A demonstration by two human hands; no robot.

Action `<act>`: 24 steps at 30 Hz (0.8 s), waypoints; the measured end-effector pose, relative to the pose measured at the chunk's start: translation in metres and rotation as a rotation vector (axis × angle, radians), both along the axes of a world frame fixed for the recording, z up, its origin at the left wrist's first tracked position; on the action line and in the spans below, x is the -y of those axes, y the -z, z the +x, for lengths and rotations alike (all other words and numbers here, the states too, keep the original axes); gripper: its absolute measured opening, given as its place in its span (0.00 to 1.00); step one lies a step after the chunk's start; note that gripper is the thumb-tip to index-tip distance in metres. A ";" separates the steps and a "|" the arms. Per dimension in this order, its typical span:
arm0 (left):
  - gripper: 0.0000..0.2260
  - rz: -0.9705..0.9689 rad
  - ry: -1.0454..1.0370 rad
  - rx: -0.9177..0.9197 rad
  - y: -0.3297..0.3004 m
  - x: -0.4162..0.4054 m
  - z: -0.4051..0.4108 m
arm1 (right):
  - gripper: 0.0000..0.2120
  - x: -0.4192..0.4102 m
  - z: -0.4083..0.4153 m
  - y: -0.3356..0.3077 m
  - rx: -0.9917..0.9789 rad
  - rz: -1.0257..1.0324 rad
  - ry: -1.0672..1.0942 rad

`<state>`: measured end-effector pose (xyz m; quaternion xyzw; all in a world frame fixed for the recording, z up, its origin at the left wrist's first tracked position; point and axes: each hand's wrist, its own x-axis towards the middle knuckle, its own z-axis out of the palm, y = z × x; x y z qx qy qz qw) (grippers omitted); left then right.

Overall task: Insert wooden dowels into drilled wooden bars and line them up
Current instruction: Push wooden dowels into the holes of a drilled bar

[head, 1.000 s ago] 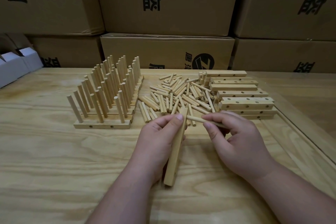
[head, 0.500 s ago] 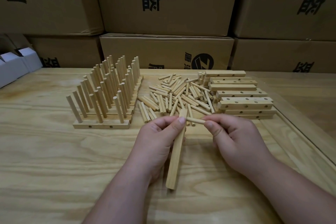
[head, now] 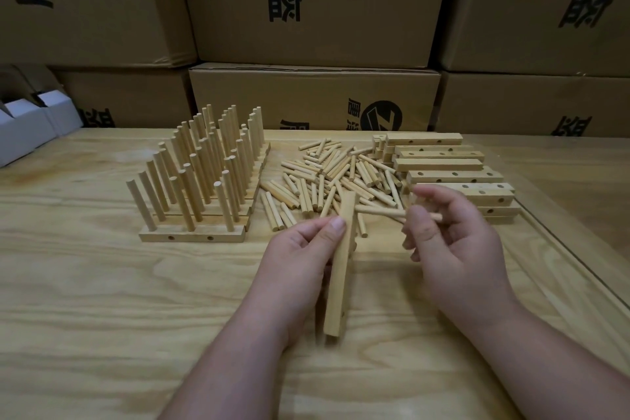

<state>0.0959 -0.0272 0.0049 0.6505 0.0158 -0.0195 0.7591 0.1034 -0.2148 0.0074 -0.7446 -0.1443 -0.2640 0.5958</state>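
While your left hand (head: pixel 303 249) grips the pale square-section drilled wooden bar (head: pixel 339 269) with thumb and curled fingers, its long axis runs from 6 to 12 o'clock, the drilled face turned toward 3 o'clock. Your right hand (head: pixel 453 245) pinches a short round light-wood dowel (head: pixel 380 212) lying crosswise, 9 to 3 o'clock, its free tip just beside the bar's far end. The insertion likely turns on bringing that tip square to a hole. Loose dowels (head: pixel 327 177) lie at 12 o'clock, spare bars (head: pixel 453 176) at 1 o'clock, finished dowelled bars (head: pixel 201 181) at 10 o'clock on the plywood table (head: pixel 102 317).
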 end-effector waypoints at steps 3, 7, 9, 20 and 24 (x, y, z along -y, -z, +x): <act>0.13 -0.147 -0.113 -0.085 -0.001 -0.002 0.004 | 0.15 0.004 0.004 0.003 -0.072 -0.023 -0.025; 0.16 -0.388 -0.218 -0.157 -0.004 -0.005 0.009 | 0.13 0.001 0.012 0.005 -0.212 -0.588 -0.021; 0.16 -0.425 -0.220 -0.158 -0.004 -0.005 0.009 | 0.21 -0.003 0.016 0.005 -0.252 -0.855 -0.073; 0.16 -0.450 -0.247 -0.169 -0.004 -0.004 0.011 | 0.15 -0.007 0.012 0.006 -0.188 -0.909 0.120; 0.15 -0.437 -0.256 -0.174 -0.003 -0.004 0.011 | 0.04 -0.005 0.012 0.003 -0.222 -0.854 0.185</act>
